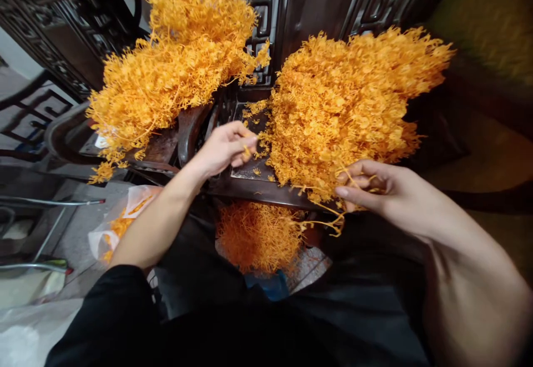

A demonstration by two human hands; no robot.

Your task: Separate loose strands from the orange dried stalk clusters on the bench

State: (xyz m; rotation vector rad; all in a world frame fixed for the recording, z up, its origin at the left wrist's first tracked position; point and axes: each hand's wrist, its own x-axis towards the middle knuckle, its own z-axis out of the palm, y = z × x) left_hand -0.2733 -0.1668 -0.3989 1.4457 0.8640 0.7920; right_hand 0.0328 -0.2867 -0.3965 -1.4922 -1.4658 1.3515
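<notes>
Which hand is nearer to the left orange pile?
Left. The left hand is in front of the left orange pile, toward its right; the right hand is farther right, at the right orange pile.

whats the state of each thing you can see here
left bare hand: fingers pinched on a small orange piece
right bare hand: fingers closed on a thin orange strand
right fluffy orange heap: piled on a dark wooden seat
left fluffy orange heap: piled, drooping at its edge
lower stringy orange tangle: loose, below the seat
white translucent plastic bag: crumpled, orange bits showing
</notes>
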